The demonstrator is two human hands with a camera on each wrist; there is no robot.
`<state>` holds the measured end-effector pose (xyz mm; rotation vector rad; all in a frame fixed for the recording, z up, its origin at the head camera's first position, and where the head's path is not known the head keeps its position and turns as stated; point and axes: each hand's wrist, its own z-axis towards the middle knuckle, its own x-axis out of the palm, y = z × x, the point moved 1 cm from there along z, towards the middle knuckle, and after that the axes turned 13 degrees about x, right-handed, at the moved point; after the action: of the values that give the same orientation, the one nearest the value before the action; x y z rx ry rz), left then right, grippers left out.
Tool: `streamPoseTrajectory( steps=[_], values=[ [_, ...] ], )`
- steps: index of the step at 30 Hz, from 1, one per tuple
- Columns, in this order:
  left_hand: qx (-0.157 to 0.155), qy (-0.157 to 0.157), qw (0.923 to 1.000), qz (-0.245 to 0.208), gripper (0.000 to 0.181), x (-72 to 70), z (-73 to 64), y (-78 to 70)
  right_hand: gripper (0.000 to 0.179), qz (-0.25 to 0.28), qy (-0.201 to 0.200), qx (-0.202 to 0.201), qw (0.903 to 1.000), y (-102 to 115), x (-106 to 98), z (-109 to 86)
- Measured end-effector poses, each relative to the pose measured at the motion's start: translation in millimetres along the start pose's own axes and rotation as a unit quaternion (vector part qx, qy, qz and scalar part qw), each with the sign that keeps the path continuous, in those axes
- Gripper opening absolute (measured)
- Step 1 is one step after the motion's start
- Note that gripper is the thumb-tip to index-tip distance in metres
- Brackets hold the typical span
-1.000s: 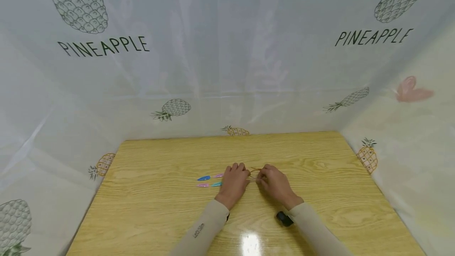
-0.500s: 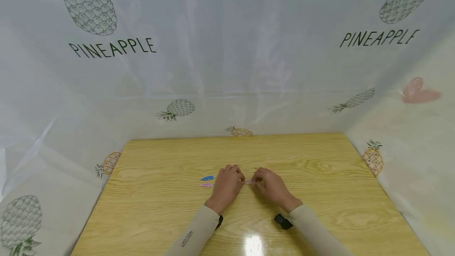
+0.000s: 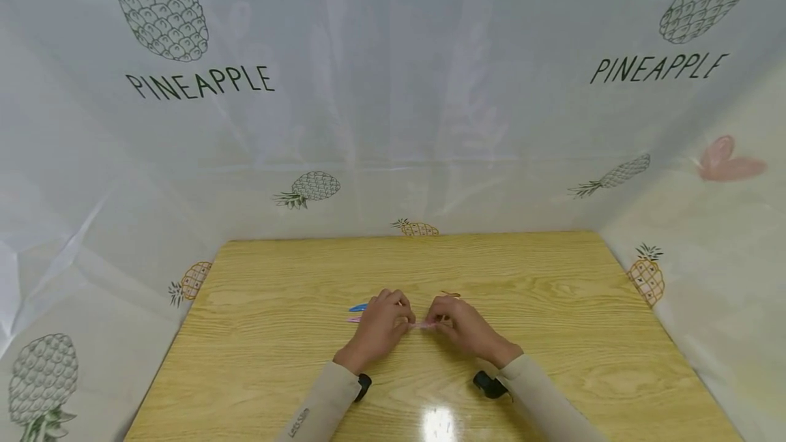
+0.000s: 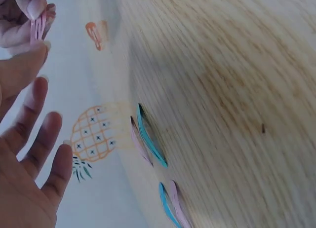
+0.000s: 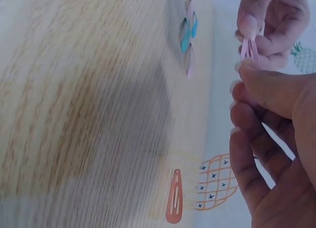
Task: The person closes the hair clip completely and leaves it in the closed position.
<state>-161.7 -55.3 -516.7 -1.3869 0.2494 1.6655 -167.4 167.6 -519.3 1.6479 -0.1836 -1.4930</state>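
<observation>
Between both hands, a pink snap hair clip (image 3: 422, 325) is held just above the table. My left hand (image 3: 382, 322) pinches one end of it between thumb and finger. The other end is pinched by my right hand (image 3: 463, 326). In the right wrist view the pink clip (image 5: 250, 49) shows its slotted frame between the thumbs. Behind the right hand lies an orange hair clip (image 5: 174, 198) on the table. Beyond the left hand lie a teal clip (image 4: 150, 139), a pink one (image 4: 140, 141), a blue one (image 4: 168, 206) and another pink one (image 4: 179, 203).
The wood-grain table (image 3: 295, 374) runs back to a pale curtain (image 3: 393, 101) printed with pineapples, which also hangs along both sides. A black device (image 3: 489, 384) is at the right wrist, and a black band (image 3: 364, 387) at the left.
A second ago the hands were at the orange clip; now it lies free behind the right hand. Both hands have come nearer the body, with a pink clip between them.
</observation>
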Motion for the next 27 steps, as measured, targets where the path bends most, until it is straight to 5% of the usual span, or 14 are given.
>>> streamPoseTrajectory(
  steps=[17, 23, 27],
  values=[
    [0.022, 0.018, 0.9978, -0.06, 0.004, -3.8, -2.8, -2.8, 0.007, 0.096, 0.078, -0.066, 0.9901, -7.3, -6.7, -3.9],
    [-0.003, 0.013, 0.9954, -0.095, 0.004, -5.1, -2.0, -1.8, 0.017, 0.038, -0.009, -0.069, 0.9969, -8.2, -1.8, -6.2],
    [-0.014, 0.003, 0.9905, -0.136, 0.006, -3.9, 0.4, -2.5, 0.025, -0.04, -0.09, -0.1, 0.9901, -6.4, 3.6, -6.5]
  ],
)
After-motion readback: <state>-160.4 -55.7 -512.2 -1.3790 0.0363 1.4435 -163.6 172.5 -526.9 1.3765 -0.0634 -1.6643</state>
